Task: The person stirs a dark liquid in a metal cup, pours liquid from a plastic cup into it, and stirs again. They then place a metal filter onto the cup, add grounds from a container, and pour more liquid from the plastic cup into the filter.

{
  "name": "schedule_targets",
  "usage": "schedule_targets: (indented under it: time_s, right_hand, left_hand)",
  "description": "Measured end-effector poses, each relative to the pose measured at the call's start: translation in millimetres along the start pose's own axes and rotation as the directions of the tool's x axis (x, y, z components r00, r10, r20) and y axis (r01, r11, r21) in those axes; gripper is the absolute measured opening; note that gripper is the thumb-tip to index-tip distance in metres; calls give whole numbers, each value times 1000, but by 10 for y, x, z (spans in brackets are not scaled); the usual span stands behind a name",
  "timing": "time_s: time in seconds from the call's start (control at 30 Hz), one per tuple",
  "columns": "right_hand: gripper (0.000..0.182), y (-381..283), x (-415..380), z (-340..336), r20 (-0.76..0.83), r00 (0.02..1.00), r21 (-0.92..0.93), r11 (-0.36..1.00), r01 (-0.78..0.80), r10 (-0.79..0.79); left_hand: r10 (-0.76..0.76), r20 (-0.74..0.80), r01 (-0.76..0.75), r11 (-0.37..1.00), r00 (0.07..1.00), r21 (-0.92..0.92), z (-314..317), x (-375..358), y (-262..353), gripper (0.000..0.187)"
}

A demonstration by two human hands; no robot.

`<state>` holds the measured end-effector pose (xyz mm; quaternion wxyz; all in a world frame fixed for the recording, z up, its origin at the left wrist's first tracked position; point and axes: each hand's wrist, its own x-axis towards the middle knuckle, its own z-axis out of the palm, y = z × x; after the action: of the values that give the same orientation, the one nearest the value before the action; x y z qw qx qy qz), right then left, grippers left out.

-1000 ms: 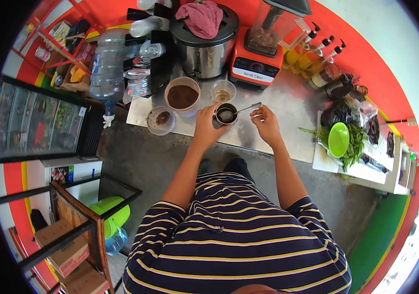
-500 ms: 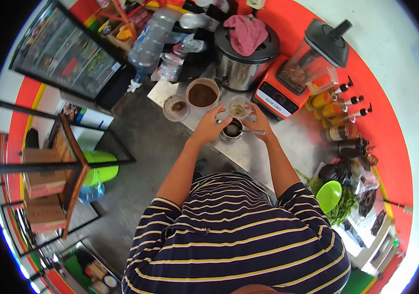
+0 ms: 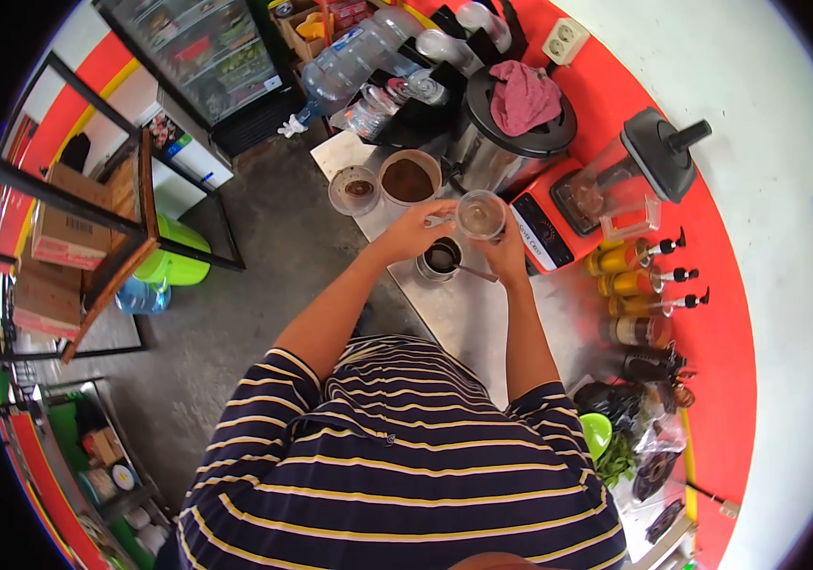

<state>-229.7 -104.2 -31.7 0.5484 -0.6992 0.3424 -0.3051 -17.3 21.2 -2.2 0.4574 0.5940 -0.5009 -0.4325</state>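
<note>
A clear plastic cup (image 3: 480, 216) is held up over the counter between my two hands. My right hand (image 3: 504, 251) wraps around its right and lower side. From the left, my left hand (image 3: 413, 234) has its fingertips and thumb at the cup's side. Just below the hands stands a small metal container (image 3: 438, 259) with dark contents and a spoon (image 3: 476, 273) leaning over its rim. Behind my left hand are a round tub of brown powder (image 3: 408, 179) and a clear tub (image 3: 354, 191) with a little brown matter inside.
A red blender (image 3: 558, 211) and a steel urn (image 3: 497, 161) topped by a pink cloth (image 3: 525, 98) stand behind the counter (image 3: 468, 318). Pump bottles (image 3: 630, 256) line the right wall. A green bowl (image 3: 595, 435) sits nearer me at right.
The view has shifted and turned. My hands have lifted the cup higher, away from the metal container, and my right hand now wraps more closely around it.
</note>
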Motion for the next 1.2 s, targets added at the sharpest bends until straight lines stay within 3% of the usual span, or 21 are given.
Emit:
schedule_targets:
  time_s: [0.07, 0.1, 0.23, 0.3, 0.43, 0.5, 0.73, 0.9, 1.2]
  right_hand:
    - [93, -199, -16, -53, -1, 961, -248, 931, 269, -278]
    - [91, -291, 19, -91, 41, 944, -301, 896, 325, -329]
    - [87, -391, 73, -155, 82, 951, -181, 934, 310, -299]
    - [82, -415, 47, -203, 161, 932, -423, 830, 362, -325]
    - [80, -467, -70, -195, 192, 948, -564, 762, 320, -256]
    - [77, -468, -96, -189, 222, 953, -642, 704, 302, -207]
    - [75, -438, -125, -165, 281, 932, -702, 613, 361, -227]
    - [72, -417, -120, -137, 284, 924, -741, 554, 380, -254]
    - [66, -432, -173, -140, 315, 896, -742, 507, 439, -313]
  left_hand:
    - [31, 9, -31, 999, 999, -11, -37, -52, 110, 52]
    - [65, 44, -65, 998, 997, -8, -65, -76, 164, 52]
    - [81, 53, -83, 996, 995, 35, -94, -199, 310, 53]
    - [57, 56, -61, 995, 997, 73, -109, -292, 283, 54]
    - [15, 39, -18, 995, 999, 95, -100, -450, 154, 56]
    - [1, -47, 4, 993, 999, 122, -76, -523, 107, 55]
    - [33, -173, -8, 990, 984, 142, -22, -601, -48, 49]
    - [177, -167, -129, 956, 970, 265, 4, -569, -209, 47]
    - [170, -163, -114, 945, 972, 307, 24, -590, -164, 43]
